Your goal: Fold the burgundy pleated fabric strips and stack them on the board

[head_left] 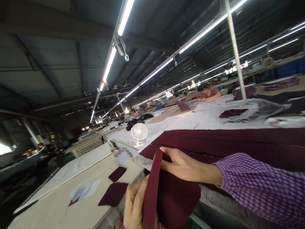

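Observation:
My left hand [136, 203] is closed round the near end of a maroon cloth piece [178, 198], fingers on its outer side. At the far end, my right hand [182, 163] pinches the same cloth; its fingertips are partly hidden behind a long upright strip [152, 187] of the cloth. Whether this strip is a fold or the edge of several layers, I cannot tell. The cloth's broad face hangs below my right wrist. Just beyond my hands, long maroon fabric [214, 143] lies spread on the white table [171, 124].
On the cream board [88, 181] at left lie a small maroon piece [117, 174], a larger one [113, 194] and some papers [85, 191]. A white fan [139, 132] stands ahead. Clear plastic [257, 108] lies at right, near a metal pole [235, 47]. A co-worker [209, 93] leans over a table.

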`<state>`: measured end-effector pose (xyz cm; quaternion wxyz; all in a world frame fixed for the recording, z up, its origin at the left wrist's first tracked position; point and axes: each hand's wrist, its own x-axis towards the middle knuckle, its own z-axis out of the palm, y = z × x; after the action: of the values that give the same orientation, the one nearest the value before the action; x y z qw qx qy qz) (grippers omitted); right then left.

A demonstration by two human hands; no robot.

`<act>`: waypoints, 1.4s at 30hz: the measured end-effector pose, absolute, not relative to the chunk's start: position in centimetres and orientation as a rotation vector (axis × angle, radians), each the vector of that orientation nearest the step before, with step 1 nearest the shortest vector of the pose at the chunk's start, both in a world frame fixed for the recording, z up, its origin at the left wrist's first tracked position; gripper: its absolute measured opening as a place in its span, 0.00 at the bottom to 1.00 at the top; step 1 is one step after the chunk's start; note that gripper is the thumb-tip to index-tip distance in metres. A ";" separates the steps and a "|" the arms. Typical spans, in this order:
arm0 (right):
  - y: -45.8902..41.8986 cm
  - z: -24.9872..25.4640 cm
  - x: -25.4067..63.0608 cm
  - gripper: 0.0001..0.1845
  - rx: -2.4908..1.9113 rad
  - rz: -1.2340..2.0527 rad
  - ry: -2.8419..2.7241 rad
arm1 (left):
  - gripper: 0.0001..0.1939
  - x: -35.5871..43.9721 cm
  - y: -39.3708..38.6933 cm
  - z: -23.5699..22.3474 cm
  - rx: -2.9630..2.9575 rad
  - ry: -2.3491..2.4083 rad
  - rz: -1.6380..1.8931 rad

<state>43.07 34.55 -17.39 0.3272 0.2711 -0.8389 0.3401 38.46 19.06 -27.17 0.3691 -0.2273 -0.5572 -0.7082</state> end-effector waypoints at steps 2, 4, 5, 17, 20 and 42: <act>34.5 -17.7 43.0 0.14 0.722 0.802 -2.233 | 0.09 38.7 19.4 -26.9 -0.502 -1.388 -1.703; 34.5 -18.0 43.0 0.17 0.784 0.451 -2.179 | 0.10 39.2 19.5 -26.3 -0.462 -1.509 -1.783; 34.6 -18.1 43.0 0.18 0.826 0.302 -2.145 | 0.11 39.4 19.5 -26.1 -0.458 -1.577 -1.848; 35.0 -17.0 42.0 0.12 0.568 1.134 -2.319 | 0.08 39.8 19.0 -24.5 -0.106 -1.432 -2.801; 35.3 -17.4 41.5 0.11 0.522 1.140 -2.320 | 0.10 39.9 19.1 -24.0 -0.216 -1.155 -3.169; 35.7 -15.9 41.8 0.16 0.704 0.950 -2.433 | 0.10 39.4 16.3 -23.8 -0.257 -0.941 -3.461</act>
<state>41.78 35.75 -15.85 0.2167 0.2541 -0.8780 0.3430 39.43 16.33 -23.84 -0.2250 -0.0697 -0.2549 -0.9378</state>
